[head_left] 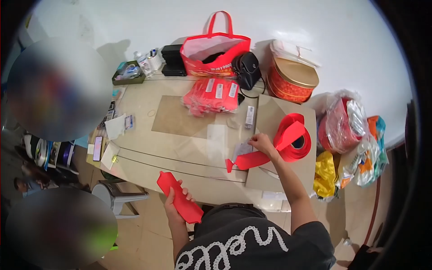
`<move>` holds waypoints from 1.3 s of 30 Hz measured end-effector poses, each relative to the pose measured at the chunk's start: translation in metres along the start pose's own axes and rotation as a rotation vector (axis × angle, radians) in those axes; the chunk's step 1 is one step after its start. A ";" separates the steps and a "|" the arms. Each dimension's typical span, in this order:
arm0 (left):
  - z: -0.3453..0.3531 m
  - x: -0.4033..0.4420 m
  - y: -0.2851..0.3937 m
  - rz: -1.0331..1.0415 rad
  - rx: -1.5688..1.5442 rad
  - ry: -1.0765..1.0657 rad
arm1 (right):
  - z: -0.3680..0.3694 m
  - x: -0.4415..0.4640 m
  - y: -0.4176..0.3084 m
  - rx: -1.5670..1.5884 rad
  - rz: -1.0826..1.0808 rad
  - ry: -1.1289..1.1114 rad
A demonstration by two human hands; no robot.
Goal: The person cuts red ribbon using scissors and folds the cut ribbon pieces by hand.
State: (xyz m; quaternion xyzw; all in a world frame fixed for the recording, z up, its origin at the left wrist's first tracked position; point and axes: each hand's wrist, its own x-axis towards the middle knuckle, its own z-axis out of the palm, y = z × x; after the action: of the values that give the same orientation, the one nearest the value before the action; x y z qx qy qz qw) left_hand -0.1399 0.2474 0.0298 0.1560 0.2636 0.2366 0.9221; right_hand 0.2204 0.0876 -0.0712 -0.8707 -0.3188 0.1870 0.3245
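Observation:
My left hand [175,201] is closed around a flat red strip [181,198] with notched ends, held in front of the table's near edge. Over the table, my right hand [262,143] has its fingers bent together above a small clear sleeve or label sheet [243,149]; whether it grips the sheet is hidden. A big roll of red strip material [302,145] sits beside my right forearm. Its loose end [247,160] runs left beneath the arm and finishes in a notched edge. Farther back lies a pile of red packets with white labels [211,95].
Along the wall stand a red tote bag [193,67], a black handbag [246,72] and a red-gold tin [292,83]. Plastic-wrapped bags [346,130] crowd the right side. Left are a phone [97,148], a grey stool [119,195] and two blurred areas.

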 end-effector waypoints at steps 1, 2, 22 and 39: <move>0.000 0.002 -0.001 -0.008 0.009 -0.001 | -0.004 0.001 -0.001 0.006 0.021 -0.020; 0.000 0.003 -0.001 -0.008 0.016 -0.005 | -0.007 0.001 -0.004 0.011 0.033 -0.041; 0.007 0.018 -0.027 -0.254 0.232 -0.266 | -0.013 -0.109 -0.235 0.204 -0.547 -0.514; -0.010 0.012 -0.033 -0.394 0.323 -0.285 | 0.029 -0.123 -0.221 -0.179 -0.579 -0.198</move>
State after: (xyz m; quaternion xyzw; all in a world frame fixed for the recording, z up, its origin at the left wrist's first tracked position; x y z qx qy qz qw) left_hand -0.1250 0.2269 0.0033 0.2780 0.1910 -0.0163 0.9413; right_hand 0.0200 0.1470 0.0738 -0.7465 -0.5985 0.1419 0.2536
